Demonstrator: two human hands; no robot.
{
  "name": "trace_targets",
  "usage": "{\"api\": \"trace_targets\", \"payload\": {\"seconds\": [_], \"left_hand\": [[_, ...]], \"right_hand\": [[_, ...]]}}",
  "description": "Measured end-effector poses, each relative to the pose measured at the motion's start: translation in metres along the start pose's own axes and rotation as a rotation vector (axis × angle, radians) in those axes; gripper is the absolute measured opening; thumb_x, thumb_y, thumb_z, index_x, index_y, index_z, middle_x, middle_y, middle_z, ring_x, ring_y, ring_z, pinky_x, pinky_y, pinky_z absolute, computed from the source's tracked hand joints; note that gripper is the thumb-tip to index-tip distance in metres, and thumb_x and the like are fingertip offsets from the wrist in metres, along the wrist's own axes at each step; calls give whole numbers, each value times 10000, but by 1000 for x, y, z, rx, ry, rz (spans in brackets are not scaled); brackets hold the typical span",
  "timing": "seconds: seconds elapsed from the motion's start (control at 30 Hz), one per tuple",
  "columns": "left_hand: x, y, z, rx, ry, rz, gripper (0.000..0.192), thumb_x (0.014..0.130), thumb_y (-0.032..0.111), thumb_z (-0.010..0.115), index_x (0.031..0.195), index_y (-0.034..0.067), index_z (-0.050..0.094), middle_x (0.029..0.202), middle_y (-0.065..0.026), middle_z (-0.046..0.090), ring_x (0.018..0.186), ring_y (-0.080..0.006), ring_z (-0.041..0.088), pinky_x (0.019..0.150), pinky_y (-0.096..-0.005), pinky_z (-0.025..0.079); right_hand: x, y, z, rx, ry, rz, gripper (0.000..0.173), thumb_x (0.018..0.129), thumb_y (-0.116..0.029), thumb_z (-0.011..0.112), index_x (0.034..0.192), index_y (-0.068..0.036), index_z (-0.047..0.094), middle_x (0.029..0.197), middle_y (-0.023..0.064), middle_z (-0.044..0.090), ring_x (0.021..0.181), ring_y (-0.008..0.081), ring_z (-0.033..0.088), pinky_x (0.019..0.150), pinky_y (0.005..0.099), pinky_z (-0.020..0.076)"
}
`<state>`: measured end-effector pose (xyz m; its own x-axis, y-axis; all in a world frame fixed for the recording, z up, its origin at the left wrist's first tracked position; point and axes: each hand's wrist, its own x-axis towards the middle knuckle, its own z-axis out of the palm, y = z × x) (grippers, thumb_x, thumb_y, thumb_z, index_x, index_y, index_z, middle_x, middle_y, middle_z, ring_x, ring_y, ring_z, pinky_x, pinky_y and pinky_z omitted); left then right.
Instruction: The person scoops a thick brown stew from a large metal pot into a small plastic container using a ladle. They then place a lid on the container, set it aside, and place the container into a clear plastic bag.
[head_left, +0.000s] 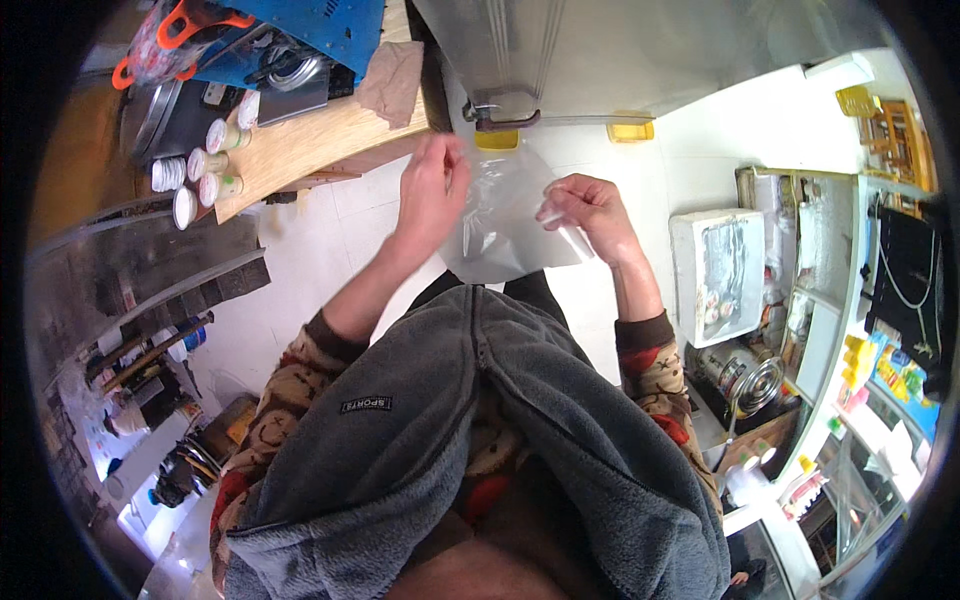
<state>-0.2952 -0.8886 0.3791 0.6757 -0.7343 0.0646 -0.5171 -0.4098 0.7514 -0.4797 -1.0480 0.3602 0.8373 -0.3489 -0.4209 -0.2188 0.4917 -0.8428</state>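
A clear plastic bag hangs spread between my two hands, above the floor and in front of my legs. My right hand pinches its right edge between thumb and fingers. At the bag's upper left is my left hand, slightly blurred, with its fingers curled; whether it grips the film cannot be told. Beyond the hands, a yellow container shows just below the handle of a metal cabinet.
Left of me a wooden counter holds several lidded cups, a brown cloth and a blue panel. To the right stand a white foam box, a metal canister and glass-fronted shelving. Another yellow container lies near the cabinet's base.
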Motion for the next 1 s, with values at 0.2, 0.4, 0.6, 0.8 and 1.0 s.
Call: {"api": "trace_targets", "payload": {"seconds": [0.2, 0.4, 0.6, 0.8, 1.0], "left_hand": [[-30, -17, -16, -1080, -373, -754, 188, 939, 215, 647, 990, 34, 652, 930, -50, 666, 890, -167, 638, 819, -320, 509], [-30, -87, -31, -1662, -73, -998, 147, 970, 159, 546, 992, 29, 612, 907, -52, 642, 874, -154, 602, 804, -309, 478], [-17, -154, -62, -1485, 337, -658, 140, 993, 153, 517, 879, 75, 496, 702, 27, 441, 587, -75, 413, 540, -228, 366], [-69, -194, -16, -670, 452, -697, 237, 1027, 232, 481, 832, 108, 428, 673, 60, 383, 543, -14, 337, 447, -201, 298], [-129, -227, -8, -659, 493, -880, 157, 998, 204, 540, 895, 91, 505, 627, 60, 416, 489, -26, 335, 434, -210, 285]], "right_hand": [[37, 24, 80, -233, 15, -122, 146, 820, 15, 714, 744, -31, 599, 741, 0, 620, 697, 63, 544, 638, 219, 446], [45, 47, 69, 413, 183, -49, 123, 869, 8, 671, 773, -46, 617, 750, 5, 619, 688, 89, 561, 649, 218, 451], [74, 142, 35, 388, 554, 11, 96, 881, -77, 699, 831, -44, 625, 800, 34, 624, 711, 127, 591, 695, 267, 518], [274, 301, -70, 261, 609, 196, 391, 882, -308, 658, 1163, -38, 631, 1117, 102, 599, 1105, 194, 521, 927, 408, 442], [393, 309, -72, 476, 717, -139, 368, 890, -240, 617, 1183, -26, 560, 1145, 122, 585, 1081, 231, 551, 901, 395, 454]]}}
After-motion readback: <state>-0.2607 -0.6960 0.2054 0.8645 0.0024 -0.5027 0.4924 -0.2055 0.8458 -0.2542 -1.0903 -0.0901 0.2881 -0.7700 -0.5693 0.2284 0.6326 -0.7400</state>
